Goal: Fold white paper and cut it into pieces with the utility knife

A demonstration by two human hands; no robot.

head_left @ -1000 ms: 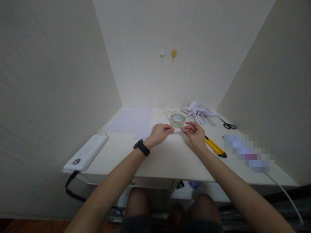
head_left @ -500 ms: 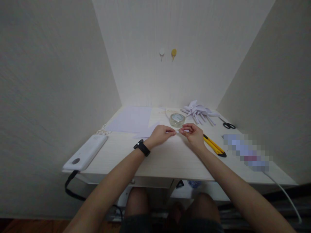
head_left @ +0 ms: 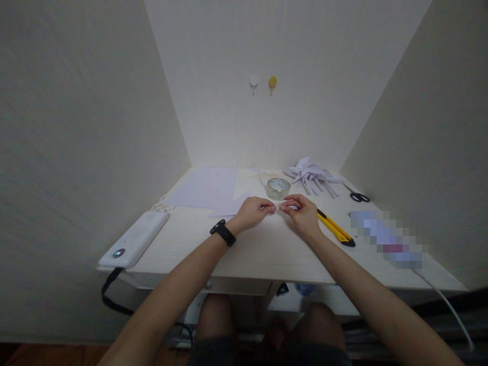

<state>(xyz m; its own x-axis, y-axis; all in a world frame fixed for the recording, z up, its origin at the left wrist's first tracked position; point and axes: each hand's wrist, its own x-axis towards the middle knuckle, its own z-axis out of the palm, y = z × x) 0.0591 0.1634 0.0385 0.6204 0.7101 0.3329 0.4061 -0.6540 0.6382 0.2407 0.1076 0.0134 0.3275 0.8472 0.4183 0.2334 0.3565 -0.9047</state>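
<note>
Pale wood grain covers the bench [head_left: 267, 249], and above its middle the two hands meet fingertip to fingertip. The left hand [head_left: 253, 211] has its fingers [head_left: 269, 207] pinched narrow on one end of a small white strip [head_left: 277, 208]; the right hand [head_left: 303, 213] pinches the other end, its fingers curled in close, so the strip sits between both sets of fingertips and only a sliver of it shows. Whether it is paper or tape cannot be told. A black watch [head_left: 222, 233] wraps the left wrist. Just beyond the fingers stands a roll of clear tape [head_left: 278, 187], near them but apart. Beyond and to the left of the left fingers lie flat white paper sheets [head_left: 206, 187]. Beyond and to the right of the right fingers is a heap of folded white paper pieces [head_left: 310, 175], and farther right a pair of black-handled scissors [head_left: 356, 195]. Just beside the right hand, on its outer side, lies a yellow utility knife [head_left: 335, 229]. Well off to the left of the left hand, at the bench edge, rests a white power bank [head_left: 135, 239] with a black cable hanging below it.
</note>
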